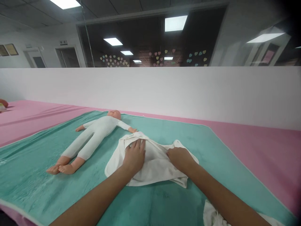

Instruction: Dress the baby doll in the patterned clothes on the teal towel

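Note:
A white baby garment (152, 168) lies spread on the green blanket (94, 185) in front of me. My left hand (135, 157) rests flat on its left part, fingers stretched forward, the tips by a fold of the cloth. My right hand (180, 158) is closed on the garment's right side, with the fingers curled and the cloth bunched at them. A baby doll (101, 128) in a white body suit lies on its back to the left. Its near hand almost meets the garment's upper edge.
Another white cloth (213, 215) lies at the lower right, partly behind my right forearm. Pink padding (265, 157) surrounds the blanket. A low white wall (150, 91) stands behind, under a wide window. Part of another object (3, 105) shows at the far left edge.

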Demonstrator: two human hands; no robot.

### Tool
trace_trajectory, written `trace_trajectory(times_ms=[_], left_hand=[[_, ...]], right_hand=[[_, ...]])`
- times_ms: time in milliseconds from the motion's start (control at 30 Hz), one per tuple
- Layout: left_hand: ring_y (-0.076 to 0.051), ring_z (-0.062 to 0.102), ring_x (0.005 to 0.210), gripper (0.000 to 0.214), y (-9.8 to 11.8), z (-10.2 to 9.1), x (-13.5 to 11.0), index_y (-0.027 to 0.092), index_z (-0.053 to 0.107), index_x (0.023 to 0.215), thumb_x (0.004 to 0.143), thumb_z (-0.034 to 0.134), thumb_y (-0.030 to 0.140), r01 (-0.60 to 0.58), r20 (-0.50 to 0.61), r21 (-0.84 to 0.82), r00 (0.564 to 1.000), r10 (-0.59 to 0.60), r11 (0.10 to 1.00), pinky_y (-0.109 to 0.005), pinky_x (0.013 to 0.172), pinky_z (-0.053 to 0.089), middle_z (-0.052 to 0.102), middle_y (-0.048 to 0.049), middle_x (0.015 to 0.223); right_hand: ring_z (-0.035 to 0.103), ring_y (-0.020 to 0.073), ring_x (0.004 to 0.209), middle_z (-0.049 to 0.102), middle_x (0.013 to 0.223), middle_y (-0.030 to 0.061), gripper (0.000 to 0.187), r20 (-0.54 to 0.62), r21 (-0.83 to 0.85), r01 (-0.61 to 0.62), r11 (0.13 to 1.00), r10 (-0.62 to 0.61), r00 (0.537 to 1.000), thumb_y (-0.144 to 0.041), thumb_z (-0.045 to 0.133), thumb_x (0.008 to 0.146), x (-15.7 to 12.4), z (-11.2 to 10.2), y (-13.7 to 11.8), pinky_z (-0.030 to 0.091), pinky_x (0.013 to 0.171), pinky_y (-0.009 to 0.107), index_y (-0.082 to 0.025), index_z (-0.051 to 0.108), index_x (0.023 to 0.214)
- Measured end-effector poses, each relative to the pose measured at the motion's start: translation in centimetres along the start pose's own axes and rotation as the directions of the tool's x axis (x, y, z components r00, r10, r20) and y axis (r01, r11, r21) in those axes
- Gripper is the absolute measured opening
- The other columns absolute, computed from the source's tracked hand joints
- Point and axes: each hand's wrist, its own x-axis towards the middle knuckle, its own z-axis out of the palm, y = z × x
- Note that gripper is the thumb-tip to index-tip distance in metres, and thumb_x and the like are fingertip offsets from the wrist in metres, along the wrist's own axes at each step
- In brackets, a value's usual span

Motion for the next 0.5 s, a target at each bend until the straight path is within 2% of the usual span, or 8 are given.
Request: trace_trajectory(times_ms=[100, 200, 267, 300, 400, 433, 467, 500], left_hand=[[-0.029, 0.052, 0.105, 0.04, 0.4, -1.6, -0.1, 0.022, 0.047, 0.124, 0.085, 0.043, 0.019, -0.08, -0.202, 0.055, 0.975, 0.09, 0.995, -0.042, 0.08, 0.043, 0.057, -0.0119, 0.114], [-0.028, 0.059, 0.087, 0.031, 0.2, -2.5, -0.4, 0.022, 0.057, 0.112, 0.082, 0.048, 0.02, -0.183, -0.409, 0.122, 0.886, 0.217, 0.976, -0.042, 0.073, 0.044, 0.064, -0.0105, 0.09], [-0.028, 0.06, 0.077, 0.029, -0.1, -2.7, -0.6, 0.02, 0.06, 0.108, 0.08, 0.051, 0.02, -0.222, -0.496, 0.173, 0.822, 0.279, 0.96, -0.041, 0.068, 0.045, 0.064, -0.0101, 0.08], [-0.028, 0.06, 0.076, 0.029, -0.4, -2.7, -0.6, 0.02, 0.06, 0.107, 0.079, 0.052, 0.021, -0.223, -0.516, 0.188, 0.806, 0.289, 0.957, -0.041, 0.066, 0.046, 0.065, -0.0105, 0.079], [-0.031, 0.062, 0.082, 0.026, -1.4, -2.8, -0.4, 0.019, 0.063, 0.103, 0.08, 0.052, 0.023, -0.188, -0.536, 0.15, 0.809, 0.24, 0.971, -0.045, 0.071, 0.047, 0.066, -0.0123, 0.085], [-0.031, 0.061, 0.086, 0.025, -1.8, -2.9, -0.4, 0.02, 0.064, 0.102, 0.081, 0.051, 0.024, -0.173, -0.512, 0.093, 0.836, 0.196, 0.98, -0.047, 0.075, 0.047, 0.066, -0.0124, 0.088], [-0.032, 0.06, 0.092, 0.027, -2.3, -3.0, -0.3, 0.022, 0.063, 0.105, 0.082, 0.049, 0.025, -0.147, -0.445, -0.004, 0.886, 0.13, 0.989, -0.049, 0.081, 0.046, 0.066, -0.0123, 0.094], [-0.032, 0.058, 0.1, 0.03, -2.7, -3.0, -0.4, 0.024, 0.062, 0.11, 0.084, 0.046, 0.026, -0.105, -0.337, -0.122, 0.94, 0.058, 0.987, -0.051, 0.088, 0.043, 0.065, -0.0118, 0.1]], right_hand=[[0.055, 0.0164, 0.055, 0.061, 0.067, 0.0059, 0.018, -0.127, 0.027, 0.107, 0.994, -0.103, 0.987, -0.012, 0.042, 0.084, -0.5, -1.1, -2.1, 0.034, 0.05, 0.026, -0.016, 0.058, 0.078], [0.057, 0.0174, 0.071, 0.063, 0.083, 0.0057, 0.019, -0.266, 0.063, 0.353, 0.934, -0.325, 0.908, -0.015, 0.04, 0.087, -1.0, -2.0, -3.8, 0.041, 0.061, 0.028, -0.018, 0.059, 0.086], [0.057, 0.0173, 0.079, 0.063, 0.091, 0.0051, 0.019, -0.265, 0.07, 0.457, 0.887, -0.425, 0.866, -0.017, 0.041, 0.087, -1.1, -2.0, -4.4, 0.042, 0.068, 0.029, -0.018, 0.06, 0.09], [0.057, 0.0172, 0.08, 0.063, 0.093, 0.0053, 0.02, -0.242, 0.073, 0.469, 0.88, -0.441, 0.864, -0.018, 0.04, 0.087, -1.1, -1.8, -4.5, 0.043, 0.068, 0.029, -0.019, 0.06, 0.092], [0.058, 0.0187, 0.083, 0.061, 0.106, 0.0094, 0.028, -0.193, 0.074, 0.355, 0.932, -0.335, 0.922, -0.024, 0.037, 0.09, -0.8, -1.2, -4.2, 0.043, 0.065, 0.03, -0.019, 0.055, 0.11], [0.058, 0.0201, 0.087, 0.058, 0.112, 0.0117, 0.033, -0.205, 0.076, 0.26, 0.962, -0.24, 0.949, -0.025, 0.036, 0.09, -0.6, -1.1, -3.9, 0.043, 0.065, 0.03, -0.018, 0.049, 0.119], [0.057, 0.0219, 0.091, 0.055, 0.118, 0.014, 0.038, -0.225, 0.082, 0.147, 0.986, -0.125, 0.966, -0.026, 0.036, 0.09, -0.4, -1.1, -3.5, 0.043, 0.065, 0.031, -0.016, 0.043, 0.126], [0.056, 0.0236, 0.094, 0.053, 0.119, 0.0158, 0.042, -0.249, 0.091, 0.025, 0.995, -0.001, 0.969, -0.026, 0.037, 0.089, -0.3, -1.3, -3.0, 0.043, 0.065, 0.031, -0.014, 0.038, 0.129]])
